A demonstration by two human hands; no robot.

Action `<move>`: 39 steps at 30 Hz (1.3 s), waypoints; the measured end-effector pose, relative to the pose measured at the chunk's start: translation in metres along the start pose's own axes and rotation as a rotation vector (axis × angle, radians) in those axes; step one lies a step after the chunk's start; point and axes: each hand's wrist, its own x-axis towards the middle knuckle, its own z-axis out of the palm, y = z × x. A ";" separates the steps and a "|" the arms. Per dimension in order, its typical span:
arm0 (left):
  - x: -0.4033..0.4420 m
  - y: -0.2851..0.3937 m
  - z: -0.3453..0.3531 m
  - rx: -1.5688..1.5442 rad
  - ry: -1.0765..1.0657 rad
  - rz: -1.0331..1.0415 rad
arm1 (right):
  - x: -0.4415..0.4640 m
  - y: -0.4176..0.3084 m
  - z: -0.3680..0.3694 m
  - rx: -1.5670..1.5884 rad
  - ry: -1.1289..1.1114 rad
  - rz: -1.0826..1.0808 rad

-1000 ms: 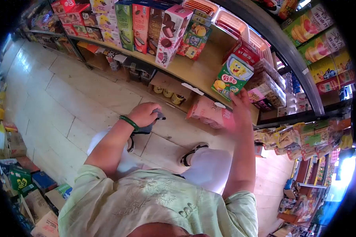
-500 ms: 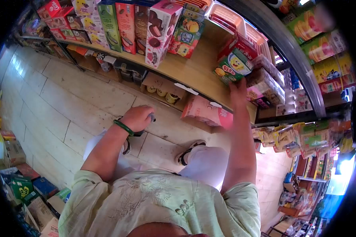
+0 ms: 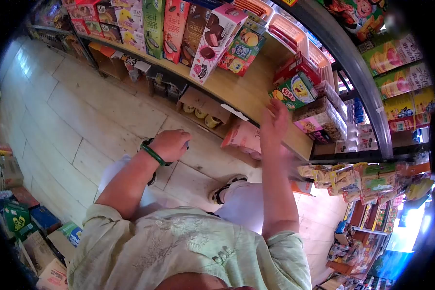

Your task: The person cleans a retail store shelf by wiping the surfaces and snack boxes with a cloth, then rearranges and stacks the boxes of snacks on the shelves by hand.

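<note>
My right hand (image 3: pixel 275 121) is over the shelf's front edge, fingers apart and slightly curled, holding nothing visible. Just beyond its fingertips a green box with a yellow cartoon face (image 3: pixel 295 92) lies tilted against a red box (image 3: pixel 297 69). Stacked clear-topped packs (image 3: pixel 324 116) stand to the right of them. My left hand (image 3: pixel 170 146) is closed over the floor, around a small dark cloth-like thing (image 3: pixel 186 144) that is mostly hidden. A green bangle (image 3: pixel 152 153) circles that wrist.
A wooden shelf (image 3: pixel 256 94) carries upright snack boxes (image 3: pixel 215 43) and plastic baskets (image 3: pixel 287 31). Below it are a pink bag (image 3: pixel 244 137) and an open carton (image 3: pixel 203 104). Hanging packets (image 3: pixel 353 179) are at right; cartons (image 3: pixel 43 251) lie at lower left.
The green box has gone from upright to lying on its side against the red box. My right hand has let go of it and drawn back to the left.
</note>
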 end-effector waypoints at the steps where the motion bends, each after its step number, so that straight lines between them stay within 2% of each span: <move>1: 0.000 0.000 0.000 0.013 -0.010 -0.010 | 0.011 0.002 0.013 0.053 -0.103 0.010; 2: 0.000 0.002 0.000 0.013 -0.009 -0.009 | 0.025 0.003 0.025 0.107 -0.207 0.017; 4: -0.002 0.005 -0.003 0.057 -0.054 0.014 | 0.055 -0.004 0.048 0.138 -0.236 0.081; 6: -0.001 -0.005 0.010 0.044 -0.006 0.041 | 0.085 -0.008 0.069 0.175 -0.272 0.145; 8: -0.003 -0.007 0.013 0.030 0.037 0.067 | 0.113 -0.003 0.085 0.378 -0.240 0.331; 11: -0.001 -0.006 0.007 0.018 -0.032 0.008 | 0.157 0.030 0.106 0.526 -0.357 0.246; 12: 0.000 -0.007 0.005 0.026 -0.029 0.003 | 0.162 0.026 0.107 0.535 -0.358 0.242; 14: -0.001 -0.007 0.001 0.052 -0.045 -0.009 | 0.166 0.007 0.104 0.676 -0.504 0.274; 20: -0.003 -0.013 0.001 0.015 -0.042 0.001 | 0.177 0.001 0.110 0.733 -0.593 0.305; 23: -0.003 -0.017 -0.002 0.029 -0.079 -0.029 | 0.183 0.009 0.119 0.827 -0.600 0.292; 32: -0.007 -0.023 -0.003 0.082 -0.103 -0.039 | 0.191 0.007 0.132 0.725 -0.556 0.206; 36: -0.009 -0.023 -0.004 0.076 -0.092 -0.037 | 0.191 0.012 0.138 0.786 -0.594 0.174; 39: -0.009 -0.024 -0.006 0.049 -0.067 -0.023 | 0.183 0.014 0.136 0.765 -0.387 0.136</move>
